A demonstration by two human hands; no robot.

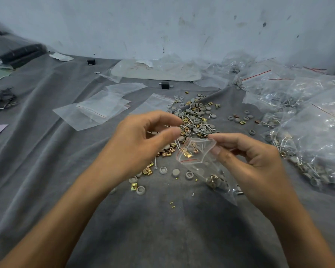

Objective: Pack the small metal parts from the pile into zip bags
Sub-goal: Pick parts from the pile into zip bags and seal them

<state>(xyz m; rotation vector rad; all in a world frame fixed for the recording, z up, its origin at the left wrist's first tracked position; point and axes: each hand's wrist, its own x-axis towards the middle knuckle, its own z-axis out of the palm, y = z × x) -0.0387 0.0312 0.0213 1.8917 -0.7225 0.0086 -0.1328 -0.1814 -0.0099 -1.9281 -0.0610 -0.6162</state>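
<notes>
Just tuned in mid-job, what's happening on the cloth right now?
A person is bagging small hardware. The right hand pinches the mouth of a small zip bag, held open, with a few parts already at its bottom. The left hand is curled above the pile of parts; whether it holds a piece is too blurred to tell. Empty bags lie to the left, filled bags to the right, all on a grey cloth.

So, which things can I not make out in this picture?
Head view: whether the left hand pinches a part; its fingertips are blurred.
Head view: the part count in the zip bag; the right hand and glare hide some.
Head view: the filled bags are cut off by the right edge.
</notes>
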